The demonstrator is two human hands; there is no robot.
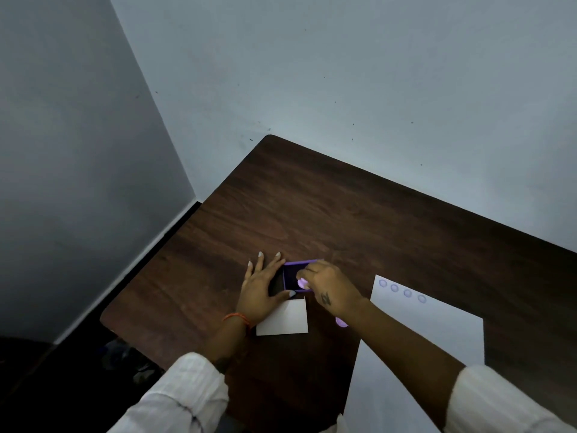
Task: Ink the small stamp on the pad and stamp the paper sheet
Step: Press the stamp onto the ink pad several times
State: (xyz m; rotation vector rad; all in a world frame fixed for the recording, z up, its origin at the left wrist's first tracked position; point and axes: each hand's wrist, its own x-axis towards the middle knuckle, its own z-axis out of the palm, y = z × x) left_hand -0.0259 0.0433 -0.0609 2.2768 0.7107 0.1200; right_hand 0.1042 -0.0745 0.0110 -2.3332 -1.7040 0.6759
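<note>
A purple ink pad (pixel 295 276) lies open on the dark wooden table (pixel 343 220). My right hand (pixel 327 285) is shut on a small lilac stamp (pixel 302 283) and holds it down on the pad's dark surface. My left hand (pixel 259 285) lies flat beside the pad on its left, fingers spread, thumb touching the pad's near corner. The white paper sheet (pixel 437 326) lies to the right and bears a row of several round blue stamp marks (pixel 401 290) along its far edge.
A small white card (pixel 285 318) lies just in front of the pad. A lilac object (pixel 341 322) peeks out under my right wrist. The table stands in a corner against pale walls; its left edge drops to a dark floor.
</note>
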